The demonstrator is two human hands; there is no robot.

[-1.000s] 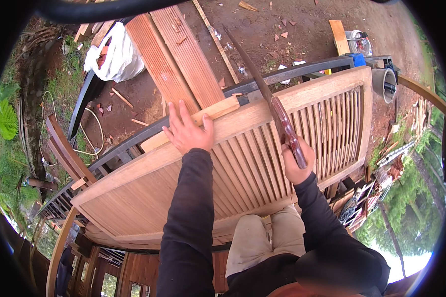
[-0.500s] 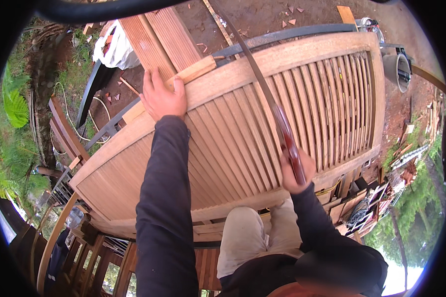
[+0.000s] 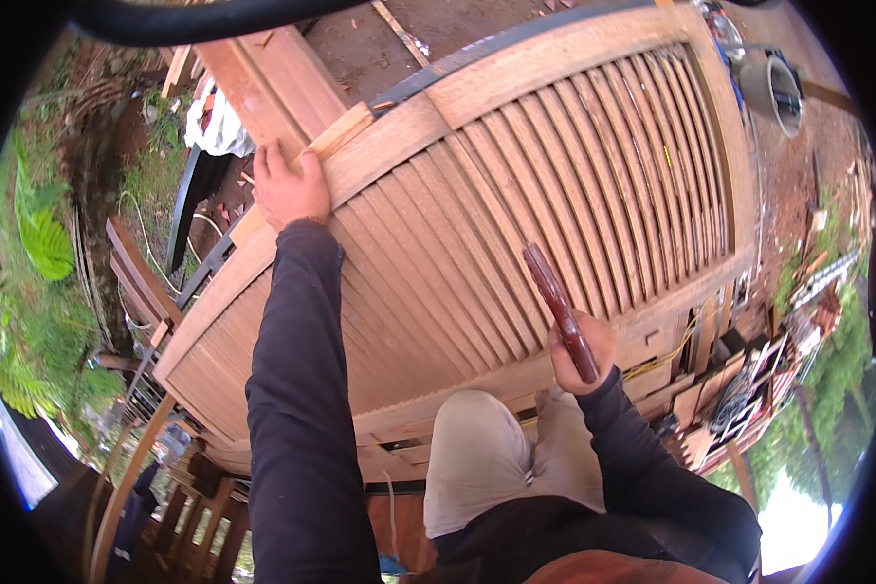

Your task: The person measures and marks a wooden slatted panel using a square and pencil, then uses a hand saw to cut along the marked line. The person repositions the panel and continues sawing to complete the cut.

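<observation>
A slatted wooden panel [image 3: 399, 282] with a curved top rail lies in front of me. My left hand [image 3: 292, 185] rests on its far rail, fingers spread, beside a short wooden strip [image 3: 344, 128] and two brown boards. At the panel's right half, my right hand [image 3: 586, 352] is wrapped round the glossy red-brown handle of a long-bladed tool [image 3: 560, 310]. The handle slants up to the left, over the slats. Its blade cannot be clearly made out now. A narrow dark line [image 3: 440, 109] crosses the far rail.
Two long brown boards [image 3: 263, 88] run away from the far rail, next to a white bag [image 3: 216, 122]. A grey bucket-like container [image 3: 771, 95] sits at the far right. Stacked timber and cables [image 3: 730, 399] lie at the right, ferns [image 3: 44, 229] at the left.
The long blade that stretched away over the far rail no longer shows clearly. The view has shifted, so the panel sits higher and turned. My left hand still rests on the rail.
</observation>
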